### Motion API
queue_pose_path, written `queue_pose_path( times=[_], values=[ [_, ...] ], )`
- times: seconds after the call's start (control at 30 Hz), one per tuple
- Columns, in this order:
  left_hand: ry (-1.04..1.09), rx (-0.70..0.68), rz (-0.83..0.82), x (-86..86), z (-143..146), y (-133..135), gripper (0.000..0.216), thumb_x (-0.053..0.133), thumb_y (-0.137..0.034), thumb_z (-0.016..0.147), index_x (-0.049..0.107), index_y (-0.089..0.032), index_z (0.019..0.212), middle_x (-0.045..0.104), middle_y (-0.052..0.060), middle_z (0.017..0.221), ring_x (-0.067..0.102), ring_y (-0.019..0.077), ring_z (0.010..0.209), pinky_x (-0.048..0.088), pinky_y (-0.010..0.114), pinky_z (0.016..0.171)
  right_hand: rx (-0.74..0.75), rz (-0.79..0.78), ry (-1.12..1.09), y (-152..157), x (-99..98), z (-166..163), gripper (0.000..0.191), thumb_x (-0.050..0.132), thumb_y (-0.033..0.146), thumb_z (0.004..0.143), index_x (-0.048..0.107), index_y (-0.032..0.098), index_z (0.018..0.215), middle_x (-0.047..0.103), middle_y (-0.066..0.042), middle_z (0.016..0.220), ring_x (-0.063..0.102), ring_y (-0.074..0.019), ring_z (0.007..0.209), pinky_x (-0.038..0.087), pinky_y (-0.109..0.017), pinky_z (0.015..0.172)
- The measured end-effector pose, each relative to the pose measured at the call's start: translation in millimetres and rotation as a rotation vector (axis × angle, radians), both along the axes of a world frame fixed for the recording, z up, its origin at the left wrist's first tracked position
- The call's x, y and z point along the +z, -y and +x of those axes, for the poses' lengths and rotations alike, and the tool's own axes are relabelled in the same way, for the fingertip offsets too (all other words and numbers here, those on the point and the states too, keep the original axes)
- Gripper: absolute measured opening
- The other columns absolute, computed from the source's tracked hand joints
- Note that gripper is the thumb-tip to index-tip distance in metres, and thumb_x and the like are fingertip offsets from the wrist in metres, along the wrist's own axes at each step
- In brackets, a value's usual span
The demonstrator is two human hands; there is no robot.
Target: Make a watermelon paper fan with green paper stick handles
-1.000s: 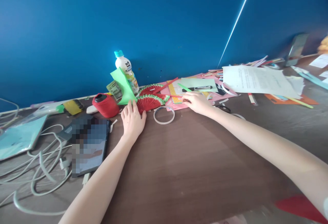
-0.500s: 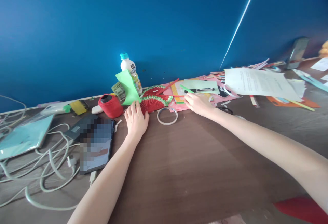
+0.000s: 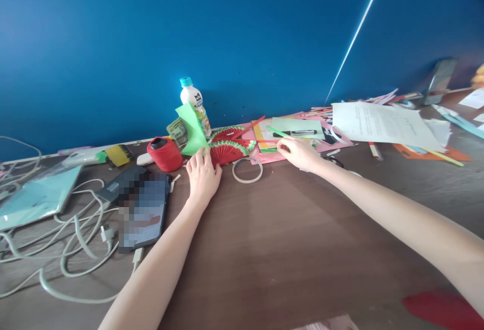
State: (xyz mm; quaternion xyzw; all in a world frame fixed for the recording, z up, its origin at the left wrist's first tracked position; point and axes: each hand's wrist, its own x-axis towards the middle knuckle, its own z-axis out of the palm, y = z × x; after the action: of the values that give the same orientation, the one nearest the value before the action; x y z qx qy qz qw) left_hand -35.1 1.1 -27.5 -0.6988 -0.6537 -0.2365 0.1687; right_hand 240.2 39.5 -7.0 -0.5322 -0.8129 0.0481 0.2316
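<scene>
My left hand lies flat on the desk with its thumb apart. Its fingertips reach the lower edge of a folded green paper, and beside them is a pleated red paper fan with a green and white rim. My right hand is at the paper pile, fingers bent and pressed together. A thin red strip runs up to its fingertips; whether they grip it is hidden. Just above lie a green strip and a black pen. Between the hands sits a grey ring, perhaps a tape roll.
At left are a red thread spool, a phone, white cables and a light blue folder. A bottle stands against the blue wall. Printed paper lies at right.
My right hand has shifted slightly right, and more of the red strip shows at its fingertips. My left hand keeps its place by the green paper.
</scene>
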Motion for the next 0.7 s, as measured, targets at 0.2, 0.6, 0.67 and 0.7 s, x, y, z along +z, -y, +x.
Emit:
queue_pose_path(
  times=[0.2,0.6,0.67,0.7],
  values=[
    [0.003,-0.027,0.011,0.2,0.2,1.1,0.050,0.042,-0.026,0.081,0.043,-0.008,0.128,0.047,0.019,0.128,0.042,0.0326,0.115,0.032,0.048,0.096,0.012,-0.137,-0.055,-4.4,16.2,8.5,0.011,0.047,0.021,0.079,0.054,0.018,0.072,0.062,-0.005,0.085,0.056,-0.0170,0.075,0.038,-0.027,0.063],
    [-0.021,-0.168,0.109,3.2,-1.1,3.9,0.040,0.044,-0.022,0.081,0.049,-0.014,0.120,0.052,0.015,0.121,0.045,0.0299,0.109,0.034,0.046,0.093,-0.015,-0.230,-0.126,-1.1,47.8,12.8,0.013,0.050,0.029,0.079,0.056,0.018,0.080,0.065,-0.005,0.085,0.057,-0.0156,0.069,0.039,-0.027,0.063],
    [-0.046,-0.269,0.121,7.6,0.9,6.3,0.033,0.043,-0.021,0.083,0.052,-0.017,0.114,0.054,0.013,0.120,0.046,0.0283,0.109,0.034,0.045,0.093,0.077,-0.212,-0.045,-1.6,36.7,10.4,0.009,0.053,0.026,0.077,0.058,0.019,0.081,0.064,-0.005,0.090,0.057,-0.0183,0.077,0.040,-0.029,0.067],
    [-0.069,-0.341,0.108,10.1,2.5,7.8,0.030,0.042,-0.021,0.084,0.053,-0.017,0.111,0.055,0.012,0.118,0.047,0.0270,0.108,0.035,0.044,0.092,0.139,-0.185,0.021,-2.5,29.9,9.3,0.008,0.053,0.023,0.076,0.059,0.019,0.080,0.062,-0.005,0.092,0.056,-0.0193,0.080,0.039,-0.030,0.068]
  ],
)
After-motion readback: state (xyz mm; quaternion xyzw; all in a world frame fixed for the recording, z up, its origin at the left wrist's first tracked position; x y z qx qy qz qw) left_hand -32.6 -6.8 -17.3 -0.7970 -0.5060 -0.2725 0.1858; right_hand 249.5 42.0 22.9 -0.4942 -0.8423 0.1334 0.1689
